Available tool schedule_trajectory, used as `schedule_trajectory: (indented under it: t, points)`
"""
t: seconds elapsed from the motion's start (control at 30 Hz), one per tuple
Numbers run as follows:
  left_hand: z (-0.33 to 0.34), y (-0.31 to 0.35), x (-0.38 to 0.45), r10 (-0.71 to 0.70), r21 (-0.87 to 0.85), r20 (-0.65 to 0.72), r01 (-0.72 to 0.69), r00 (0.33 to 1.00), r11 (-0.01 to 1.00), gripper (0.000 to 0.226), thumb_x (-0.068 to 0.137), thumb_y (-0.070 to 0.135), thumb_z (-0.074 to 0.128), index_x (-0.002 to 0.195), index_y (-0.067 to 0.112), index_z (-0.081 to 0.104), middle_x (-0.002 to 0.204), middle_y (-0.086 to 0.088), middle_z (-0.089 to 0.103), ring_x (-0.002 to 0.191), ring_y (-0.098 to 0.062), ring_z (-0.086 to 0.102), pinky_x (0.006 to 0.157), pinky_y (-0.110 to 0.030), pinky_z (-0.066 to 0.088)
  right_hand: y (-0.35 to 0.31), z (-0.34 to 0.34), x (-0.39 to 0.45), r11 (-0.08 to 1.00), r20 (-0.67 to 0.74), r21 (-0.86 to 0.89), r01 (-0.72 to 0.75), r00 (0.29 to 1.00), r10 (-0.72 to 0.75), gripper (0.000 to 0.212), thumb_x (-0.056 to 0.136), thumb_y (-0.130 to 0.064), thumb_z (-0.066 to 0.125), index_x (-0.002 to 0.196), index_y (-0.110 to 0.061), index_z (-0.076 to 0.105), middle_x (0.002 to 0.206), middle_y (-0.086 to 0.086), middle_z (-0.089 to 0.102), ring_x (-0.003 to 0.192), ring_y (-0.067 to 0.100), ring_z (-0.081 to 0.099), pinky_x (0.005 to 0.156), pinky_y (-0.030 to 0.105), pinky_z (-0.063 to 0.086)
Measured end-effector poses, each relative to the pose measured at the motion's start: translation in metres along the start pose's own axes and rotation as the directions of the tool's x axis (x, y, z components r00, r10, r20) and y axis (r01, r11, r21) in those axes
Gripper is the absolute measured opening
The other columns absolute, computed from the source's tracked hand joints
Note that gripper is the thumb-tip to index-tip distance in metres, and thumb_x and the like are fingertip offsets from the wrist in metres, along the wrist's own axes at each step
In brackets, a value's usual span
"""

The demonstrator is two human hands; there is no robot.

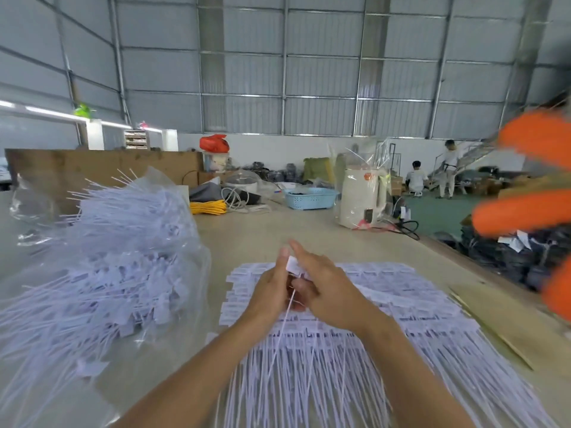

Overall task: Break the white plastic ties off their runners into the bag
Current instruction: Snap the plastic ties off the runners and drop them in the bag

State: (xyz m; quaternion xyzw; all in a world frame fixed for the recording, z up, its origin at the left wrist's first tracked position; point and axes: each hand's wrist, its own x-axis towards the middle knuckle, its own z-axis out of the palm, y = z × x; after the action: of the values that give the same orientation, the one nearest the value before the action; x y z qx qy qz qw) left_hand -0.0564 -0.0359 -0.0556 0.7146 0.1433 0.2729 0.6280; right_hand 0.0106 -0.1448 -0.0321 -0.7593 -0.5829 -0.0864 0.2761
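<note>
A wide stack of white plastic ties on their runners (401, 329) lies on the table in front of me, tags far, thin tails near. Above its far part my left hand (272, 288) and my right hand (327, 288) meet and together pinch one white tie (292, 264); its tag shows between the fingers and its thin tail hangs down toward me. To the left lies a clear plastic bag (123, 257), heaped with loose white ties whose tails stick out.
The beige table (278, 230) carries a blue basket (310, 198), a yellow cable coil (208, 207) and a wrapped white kettle (361, 196) at the far side. Blurred orange shapes (525, 214) cross the right edge. Two people stand far right.
</note>
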Motion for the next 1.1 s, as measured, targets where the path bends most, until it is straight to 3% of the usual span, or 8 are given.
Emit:
schedule_trajectory:
  t: [0.1, 0.2, 0.33, 0.43, 0.5, 0.63, 0.77, 1.1]
  points:
    - [-0.005, -0.004, -0.007, -0.006, -0.063, 0.064, 0.01, 0.998, 0.998, 0.078, 0.063, 0.086, 0.035, 0.063, 0.017, 0.071, 0.067, -0.01, 0.07, 0.061, -0.023, 0.069, 0.056, -0.029, 0.054, 0.005, 0.006, -0.001, 0.987, -0.034, 0.153, -0.055, 0.998, 0.06, 0.071, 0.093, -0.012, 0.051, 0.15, -0.026, 0.009, 0.115, 0.012, 0.053, 0.102, 0.025, 0.051, 0.088, 0.033, 0.041]
    - [-0.007, -0.009, -0.009, 0.064, -0.03, 0.054, -0.062, 0.996, 0.998, 0.04, 0.088, 0.052, 0.053, 0.072, 0.018, 0.066, 0.065, -0.007, 0.069, 0.054, -0.02, 0.065, 0.052, -0.026, 0.051, 0.01, 0.007, -0.003, 0.948, -0.053, 0.307, -0.088, 0.993, 0.11, 0.074, 0.09, -0.014, 0.058, 0.148, -0.027, 0.014, 0.104, 0.008, 0.057, 0.098, 0.018, 0.054, 0.083, 0.028, 0.041]
    - [-0.011, -0.011, -0.006, 0.1, 0.034, -0.112, -0.097, 0.989, 0.995, 0.044, 0.096, 0.029, 0.053, 0.056, 0.019, 0.067, 0.052, -0.006, 0.063, 0.046, -0.015, 0.058, 0.049, -0.024, 0.047, 0.015, 0.012, -0.002, 0.955, -0.108, 0.263, -0.137, 0.979, 0.17, 0.065, 0.087, -0.027, 0.064, 0.143, -0.025, 0.03, 0.111, -0.004, 0.045, 0.105, 0.008, 0.045, 0.087, 0.02, 0.035]
    - [-0.011, -0.007, -0.007, 0.059, -0.028, -0.13, -0.063, 0.99, 0.998, 0.044, 0.096, 0.026, 0.053, 0.056, 0.015, 0.067, 0.057, -0.009, 0.063, 0.043, -0.014, 0.053, 0.045, -0.023, 0.042, 0.022, 0.009, 0.0, 0.964, -0.091, 0.205, -0.167, 0.978, 0.189, 0.02, 0.094, -0.025, 0.054, 0.105, -0.01, 0.06, 0.095, 0.007, 0.058, 0.088, 0.019, 0.053, 0.082, 0.035, 0.044]
    - [-0.008, -0.005, -0.01, 0.023, -0.092, -0.11, -0.034, 0.994, 0.995, 0.05, 0.098, 0.027, 0.049, 0.05, 0.014, 0.059, 0.054, -0.008, 0.056, 0.036, -0.014, 0.044, 0.039, -0.022, 0.034, 0.023, 0.01, -0.001, 0.962, -0.037, 0.238, -0.132, 0.989, 0.144, 0.025, 0.096, -0.02, 0.051, 0.085, 0.0, 0.061, 0.081, 0.016, 0.058, 0.074, 0.023, 0.051, 0.075, 0.04, 0.043]
    - [-0.002, 0.003, -0.016, 0.004, -0.039, -0.102, -0.008, 0.995, 0.999, 0.058, 0.099, 0.04, 0.043, 0.046, 0.016, 0.048, 0.045, -0.002, 0.044, 0.031, -0.01, 0.034, 0.034, -0.018, 0.025, 0.015, 0.009, -0.002, 0.938, -0.069, 0.342, -0.06, 0.994, 0.089, 0.025, 0.092, -0.02, 0.058, 0.074, -0.004, 0.06, 0.069, 0.008, 0.055, 0.063, 0.009, 0.046, 0.063, 0.024, 0.038]
    - [-0.001, 0.007, -0.018, -0.023, -0.001, -0.096, 0.023, 0.995, 1.0, 0.05, 0.101, 0.036, 0.04, 0.057, 0.012, 0.04, 0.042, 0.001, 0.039, 0.031, -0.009, 0.028, 0.033, -0.017, 0.022, 0.016, 0.006, -0.001, 0.942, -0.07, 0.332, -0.048, 0.995, 0.075, 0.021, 0.089, -0.018, 0.062, 0.069, -0.017, 0.055, 0.068, 0.001, 0.053, 0.069, 0.018, 0.05, 0.071, 0.036, 0.043]
    - [-0.015, 0.012, -0.011, -0.3, -0.232, 0.229, 0.352, 0.926, 0.907, 0.032, 0.098, 0.031, 0.042, 0.07, 0.016, 0.038, 0.046, 0.003, 0.027, 0.033, -0.006, 0.017, 0.027, -0.012, 0.015, 0.022, 0.0, 0.0, 0.987, -0.075, 0.13, -0.094, 0.992, 0.104, 0.008, 0.085, -0.03, 0.063, 0.081, -0.024, 0.065, 0.072, -0.007, 0.062, 0.077, 0.016, 0.058, 0.082, 0.036, 0.044]
